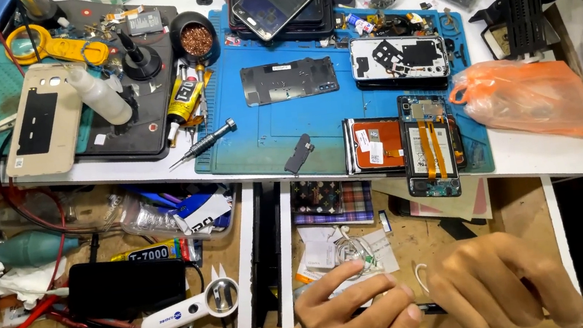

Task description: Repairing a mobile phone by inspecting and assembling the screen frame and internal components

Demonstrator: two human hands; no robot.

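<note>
Low in head view: left hand [358, 311] and right hand [503, 286] close together over open drawer [420, 244], fingers curled, pinching thin dark tool [431, 308] between them. White worktop [527, 153] edge just above; drawer wall right, free room left.

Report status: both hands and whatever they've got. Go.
Left hand and right hand low over the open drawer, pinching a thin dark tool between them. White wire loop beside it. Opened phone untouched on blue mat.
</note>
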